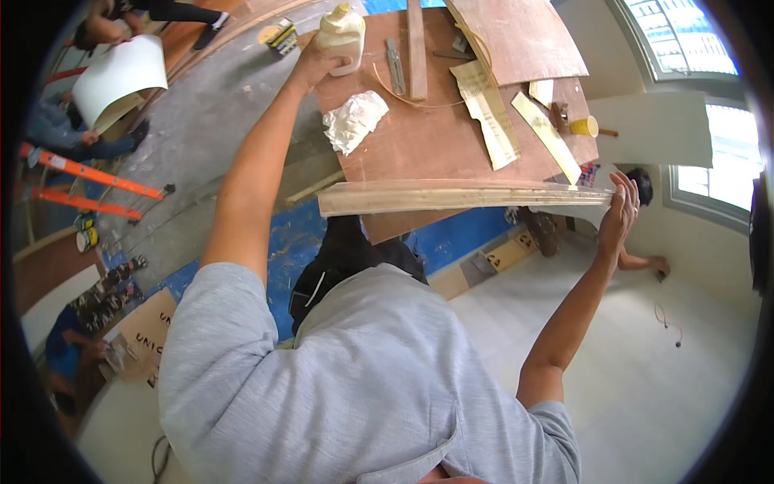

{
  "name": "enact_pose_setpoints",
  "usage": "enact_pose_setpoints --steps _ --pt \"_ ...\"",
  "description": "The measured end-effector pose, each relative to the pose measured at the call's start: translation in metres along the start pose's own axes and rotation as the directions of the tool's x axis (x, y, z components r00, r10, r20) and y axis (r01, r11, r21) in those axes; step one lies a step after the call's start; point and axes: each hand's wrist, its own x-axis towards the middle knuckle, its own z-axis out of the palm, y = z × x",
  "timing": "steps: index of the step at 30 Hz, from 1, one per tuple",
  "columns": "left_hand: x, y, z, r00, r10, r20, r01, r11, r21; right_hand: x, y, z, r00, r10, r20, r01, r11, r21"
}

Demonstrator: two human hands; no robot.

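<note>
My left hand (317, 66) is wrapped round a cream plastic squeeze bottle (343, 39) at the left edge of the plywood worktop (403, 153). With my right hand (619, 214) I grip the right end of a long, thin wooden board (463, 196), its layered pale edge toward me. The board lies crosswise along the worktop's near side, close to my body. Beside the bottle are a utility knife (395, 66) and a crumpled white cloth or paper (355, 121).
A wood strip (416, 48), torn paper pieces (488, 117) and a yellow cup (584, 127) lie on the worktop. An orange ladder (97, 177) stands left. Other people work at the left; another person's hand (659, 266) touches the floor at right. Blue sheeting (451, 242) covers floor below.
</note>
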Motion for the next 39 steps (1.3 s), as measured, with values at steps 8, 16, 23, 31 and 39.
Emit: enact_pose_setpoints --steps 8,16,23,31,39 --pt "0.003 -0.031 -0.011 0.986 -0.165 -0.024 0.161 0.98 -0.121 -0.012 -0.214 0.008 0.937 -0.222 0.27 0.227 0.974 0.013" --pt "0.024 -0.069 -0.013 0.994 -0.099 0.043 0.106 0.968 -0.228 -0.021 -0.337 0.002 0.632 -0.501 0.591 0.379 0.865 0.329" --pt "-0.014 -0.032 -0.043 0.967 -0.254 -0.035 0.17 0.737 -0.654 -0.004 -0.23 -0.009 0.75 -0.439 0.495 0.462 0.883 0.083" --pt "-0.156 0.168 -0.133 0.99 0.013 -0.138 -0.1 0.754 -0.649 0.006 -0.049 -0.01 0.871 -0.467 0.154 0.461 0.884 0.08" --pt "-0.333 0.299 -0.025 0.936 0.148 -0.318 -0.303 0.8 -0.518 0.005 -0.026 0.015 0.755 -0.603 -0.257 0.655 0.715 0.245"
